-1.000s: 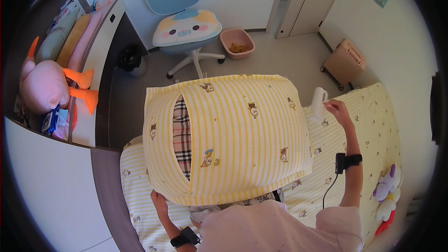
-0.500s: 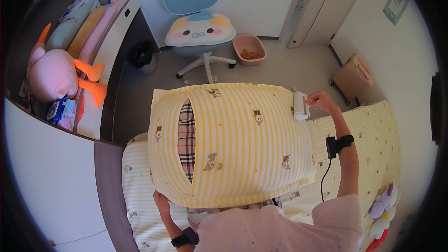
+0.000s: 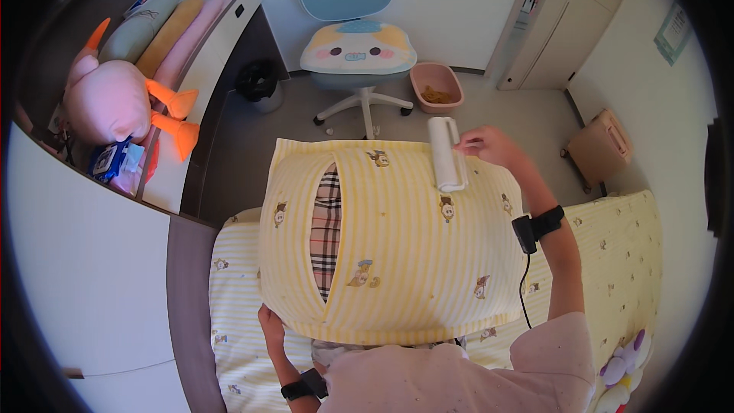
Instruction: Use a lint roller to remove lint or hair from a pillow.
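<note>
A big pillow (image 3: 405, 245) in a yellow striped case with small animal prints stands up in front of me, a plaid inner pillow showing through its slit. My left hand (image 3: 271, 329) grips the pillow's lower left edge from below. My right hand (image 3: 489, 145) holds a white lint roller (image 3: 446, 154) by its handle, the roll lying on the pillow's top right corner. A black wrist strap with a cable sits on each forearm.
The bed (image 3: 619, 260) with a matching yellow sheet lies under the pillow. A blue swivel chair (image 3: 355, 38) with a cushion, a pink basin (image 3: 436, 86), a black bin (image 3: 258, 80) and a brown box (image 3: 600, 145) stand on the floor. At the left, a shelf holds a pink plush toy (image 3: 111, 99).
My right hand rose from the bed beside the pillow and brought the lint roller onto the pillow's top right corner. The pillow stayed upright in my left hand.
</note>
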Tool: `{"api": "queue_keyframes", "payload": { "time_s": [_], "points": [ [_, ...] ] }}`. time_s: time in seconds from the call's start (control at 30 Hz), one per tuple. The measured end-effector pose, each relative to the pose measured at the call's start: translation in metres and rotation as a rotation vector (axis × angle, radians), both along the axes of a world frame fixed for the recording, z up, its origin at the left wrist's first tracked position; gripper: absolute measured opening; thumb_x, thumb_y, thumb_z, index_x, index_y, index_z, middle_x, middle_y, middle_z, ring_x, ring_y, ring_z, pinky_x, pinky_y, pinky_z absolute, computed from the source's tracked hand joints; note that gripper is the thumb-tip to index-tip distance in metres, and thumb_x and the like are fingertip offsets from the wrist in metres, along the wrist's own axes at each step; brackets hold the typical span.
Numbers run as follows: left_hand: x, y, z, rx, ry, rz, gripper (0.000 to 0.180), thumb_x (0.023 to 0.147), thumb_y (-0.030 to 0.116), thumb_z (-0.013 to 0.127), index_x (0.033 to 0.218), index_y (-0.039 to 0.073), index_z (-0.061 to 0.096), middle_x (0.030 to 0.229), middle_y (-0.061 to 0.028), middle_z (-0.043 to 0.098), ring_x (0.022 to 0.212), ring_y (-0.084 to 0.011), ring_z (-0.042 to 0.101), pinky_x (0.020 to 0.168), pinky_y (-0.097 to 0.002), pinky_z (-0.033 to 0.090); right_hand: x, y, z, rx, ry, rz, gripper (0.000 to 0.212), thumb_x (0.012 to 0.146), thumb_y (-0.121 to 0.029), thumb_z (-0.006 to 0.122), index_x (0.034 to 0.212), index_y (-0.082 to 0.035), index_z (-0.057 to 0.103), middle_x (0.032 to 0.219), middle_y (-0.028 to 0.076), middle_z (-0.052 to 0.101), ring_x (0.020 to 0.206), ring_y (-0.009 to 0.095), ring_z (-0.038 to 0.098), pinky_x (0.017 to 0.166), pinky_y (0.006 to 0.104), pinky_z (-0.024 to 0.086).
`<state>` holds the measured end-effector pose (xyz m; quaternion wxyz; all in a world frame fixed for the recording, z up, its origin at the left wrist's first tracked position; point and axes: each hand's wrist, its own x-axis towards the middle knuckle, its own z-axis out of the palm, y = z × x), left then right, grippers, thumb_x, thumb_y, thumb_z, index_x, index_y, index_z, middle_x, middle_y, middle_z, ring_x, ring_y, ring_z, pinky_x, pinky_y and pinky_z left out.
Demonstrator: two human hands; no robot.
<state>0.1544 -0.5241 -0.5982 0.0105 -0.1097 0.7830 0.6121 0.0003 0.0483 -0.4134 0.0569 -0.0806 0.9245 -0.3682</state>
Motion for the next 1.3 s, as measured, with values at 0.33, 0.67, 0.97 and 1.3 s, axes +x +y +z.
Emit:
{"api": "queue_keyframes", "payload": {
  "time_s": [0.33, 0.67, 0.97, 1.3],
  "points": [
    [-0.003, 0.006, 0.012, -0.079, -0.038, -0.005, 0.018, 0.080, -0.001, 0.037, 0.085, -0.007, 0.053, 0.072, -0.0124, 0.055, 0.067, -0.0170, 0.048, 0.062, -0.0291, 0.038, -0.076, -0.195, -0.016, -0.054, 0.154, 0.481, 0.011, 0.071, -0.018, 0.061, 0.082, -0.014, 0.063, 0.080, 0.005, 0.063, 0.075, 0.024, 0.059, 0.067, 0.0337, 0.045],
    [0.002, 0.010, 0.019, -0.239, 0.019, -0.014, 0.018, 0.078, -0.002, 0.034, 0.083, -0.008, 0.051, 0.073, -0.0252, 0.054, 0.063, -0.0301, 0.049, 0.060, -0.0347, 0.039, -0.092, -0.369, -0.042, 0.087, -0.005, 0.501, 0.016, 0.072, -0.019, 0.051, 0.082, -0.014, 0.063, 0.084, 0.010, 0.062, 0.080, 0.027, 0.060, 0.068, 0.0374, 0.047],
    [0.001, 0.010, 0.018, -0.184, 0.053, 0.013, 0.018, 0.080, 0.001, 0.035, 0.082, -0.007, 0.050, 0.069, -0.0217, 0.053, 0.060, -0.0262, 0.047, 0.058, -0.0342, 0.038, -0.076, -0.334, -0.020, 0.077, 0.045, 0.471, 0.015, 0.069, -0.018, 0.052, 0.079, -0.014, 0.063, 0.078, 0.008, 0.062, 0.078, 0.027, 0.060, 0.066, 0.0381, 0.047],
    [0.001, 0.001, -0.001, -0.053, 0.019, -0.006, 0.019, 0.080, -0.001, 0.034, 0.082, -0.006, 0.052, 0.072, -0.0099, 0.056, 0.067, -0.0161, 0.047, 0.062, -0.0325, 0.039, 0.019, -0.101, -0.018, -0.241, -0.132, 0.017, 0.009, 0.074, -0.014, 0.059, 0.079, -0.007, 0.062, 0.076, 0.005, 0.062, 0.073, 0.012, 0.057, 0.066, 0.0257, 0.043]
  ]
}}
